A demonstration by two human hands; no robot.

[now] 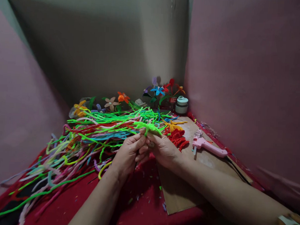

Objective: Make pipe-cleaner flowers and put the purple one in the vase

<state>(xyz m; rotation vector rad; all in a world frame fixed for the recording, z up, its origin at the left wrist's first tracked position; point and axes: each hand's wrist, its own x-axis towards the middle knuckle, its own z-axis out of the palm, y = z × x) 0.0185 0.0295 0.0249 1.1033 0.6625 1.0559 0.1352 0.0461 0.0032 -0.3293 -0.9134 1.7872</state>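
Observation:
Bright green fuzzy stems (pixel 151 127), joined at a small middle, are held up between my two hands above the table. My left hand (pixel 133 148) is closed, its thumb and fingers pinching the lower part of the green piece. Against it, my right hand (pixel 163 149) grips the same piece from the right, thumb and fingers pressed together. Behind and to the left of the hands lies a big pile of coloured pipe cleaners (pixel 101 126). Red fuzzy pieces (pixel 179 140) rest just beyond my right hand, near orange ones (pixel 173 126).
A pink glue gun (pixel 208 146) with a black cord lies on the cardboard sheet (pixel 178 191) at the right. Fuzzy flowers (pixel 158 90) and a lidded jar (pixel 182 105) stand at the back. Red cloth (pixel 137 206) covers the table, walls around it.

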